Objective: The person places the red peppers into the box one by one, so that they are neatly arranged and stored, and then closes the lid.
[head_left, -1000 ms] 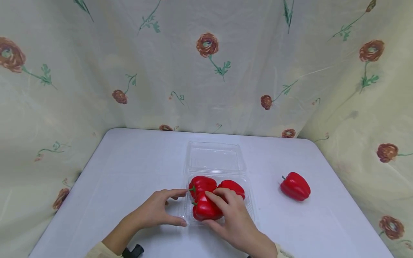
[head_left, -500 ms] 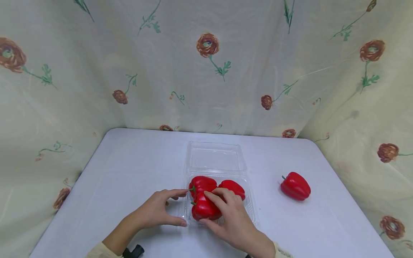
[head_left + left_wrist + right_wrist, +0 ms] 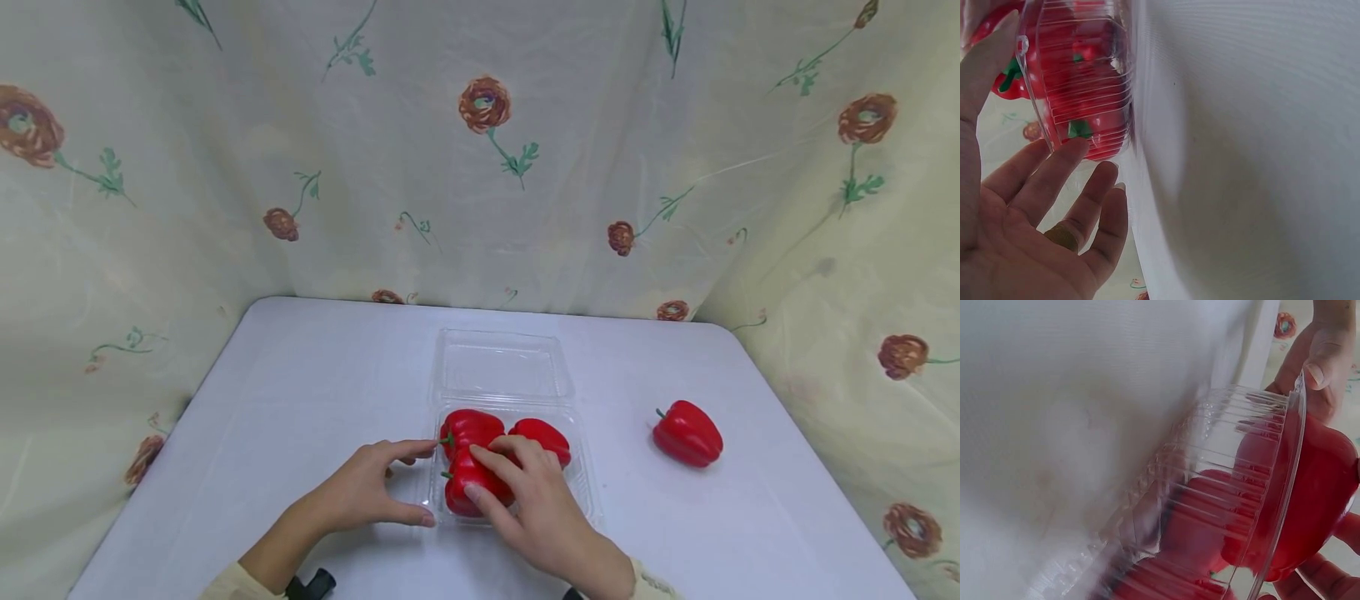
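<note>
A red bell pepper (image 3: 474, 483) with a green stem sits at the front left of a clear plastic clamshell container (image 3: 589, 492). My right hand (image 3: 542, 508) grips it from the right, thumb and curved fingers on its upper side. Two more bell peppers lie behind it, one at left (image 3: 471, 425) and one at right (image 3: 547, 437), the latter partly covered by my fingers. My left hand (image 3: 360, 492) stands at the container's left side, thumb and fingers spread apart. In the left wrist view its fingertips are at the container's ribbed wall (image 3: 1085, 94).
The container's lid (image 3: 501, 367) lies folded back behind the base. Another red bell pepper (image 3: 687, 433) lies on the white table (image 3: 315, 367) at right. A flower-print curtain (image 3: 555, 183) hangs behind the table and at its sides.
The front bell pepper has shifted slightly left. My right thumb has moved from its front edge up onto its surface. The left hand has stayed in place.
</note>
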A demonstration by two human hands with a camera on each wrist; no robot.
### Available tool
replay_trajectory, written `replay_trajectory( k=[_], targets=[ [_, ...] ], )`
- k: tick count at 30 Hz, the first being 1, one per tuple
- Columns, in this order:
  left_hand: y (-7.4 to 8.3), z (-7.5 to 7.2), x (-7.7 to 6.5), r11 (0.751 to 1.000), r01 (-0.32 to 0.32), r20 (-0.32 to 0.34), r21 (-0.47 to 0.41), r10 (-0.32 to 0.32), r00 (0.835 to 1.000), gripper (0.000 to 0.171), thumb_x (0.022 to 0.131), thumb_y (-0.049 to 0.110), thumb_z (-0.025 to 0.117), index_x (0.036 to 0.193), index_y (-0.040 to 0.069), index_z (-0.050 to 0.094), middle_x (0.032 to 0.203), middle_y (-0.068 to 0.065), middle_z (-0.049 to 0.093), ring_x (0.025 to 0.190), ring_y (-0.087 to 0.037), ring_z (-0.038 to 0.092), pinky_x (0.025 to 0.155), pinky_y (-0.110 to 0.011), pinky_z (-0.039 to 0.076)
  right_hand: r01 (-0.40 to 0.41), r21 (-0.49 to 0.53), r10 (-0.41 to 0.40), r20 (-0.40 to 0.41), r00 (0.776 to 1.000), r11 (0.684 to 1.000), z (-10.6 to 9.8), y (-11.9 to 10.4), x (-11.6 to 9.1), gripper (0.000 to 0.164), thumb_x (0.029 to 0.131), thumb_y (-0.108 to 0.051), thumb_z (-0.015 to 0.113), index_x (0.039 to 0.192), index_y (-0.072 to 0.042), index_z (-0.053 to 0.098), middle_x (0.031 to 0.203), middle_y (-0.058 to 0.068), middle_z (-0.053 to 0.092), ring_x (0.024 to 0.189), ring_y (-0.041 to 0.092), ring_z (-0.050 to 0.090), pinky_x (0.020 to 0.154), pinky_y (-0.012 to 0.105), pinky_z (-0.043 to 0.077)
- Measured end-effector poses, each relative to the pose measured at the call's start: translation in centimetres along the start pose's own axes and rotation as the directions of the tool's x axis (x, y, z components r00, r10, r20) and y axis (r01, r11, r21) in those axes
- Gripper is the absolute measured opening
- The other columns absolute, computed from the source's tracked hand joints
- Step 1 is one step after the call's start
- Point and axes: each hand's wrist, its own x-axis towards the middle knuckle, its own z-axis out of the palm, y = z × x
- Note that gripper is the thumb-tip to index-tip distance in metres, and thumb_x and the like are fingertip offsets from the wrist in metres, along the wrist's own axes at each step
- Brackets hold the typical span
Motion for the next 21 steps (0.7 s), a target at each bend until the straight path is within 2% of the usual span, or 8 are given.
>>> replay_trajectory(
  k=[7,13,21],
  targets=[
    [0.08,-0.04,0.10,1.000,0.005,0.006,0.001,-0.005,1.000,0.081,0.069,0.051,0.087,0.139,0.023,0.058,0.133,0.006,0.061,0.113,-0.020,0.057,0.091,-0.047,0.052,0.011,-0.013,-0.011,0.002,1.000,1.000,0.07,-0.22,0.12,0.056,0.084,-0.043,0.077,0.134,-0.023,0.063,0.124,-0.003,0.054,0.118,0.009,0.044,0.091,0.044,0.048],
    [-0.02,-0.14,0.02,1.000,-0.009,0.014,-0.009,0.009,1.000,0.082,0.070,0.051,0.087,0.140,0.021,0.057,0.134,0.005,0.061,0.113,-0.020,0.056,0.091,-0.047,0.052,0.019,-0.041,-0.019,0.015,1.000,0.999,0.11,-0.23,0.08,0.060,0.080,-0.046,0.080,0.133,-0.024,0.064,0.122,-0.007,0.055,0.116,0.005,0.044,0.090,0.041,0.048],
    [-0.09,-0.15,-0.03,1.000,-0.018,0.016,-0.024,0.019,1.000,0.083,0.069,0.050,0.087,0.140,0.020,0.057,0.135,0.003,0.061,0.114,-0.022,0.056,0.092,-0.049,0.051,0.052,-0.093,-0.049,0.038,0.998,0.994,0.21,-0.15,0.10,0.061,0.080,-0.049,0.079,0.133,-0.022,0.064,0.120,-0.006,0.056,0.113,0.008,0.048,0.091,0.039,0.044]
  ],
)
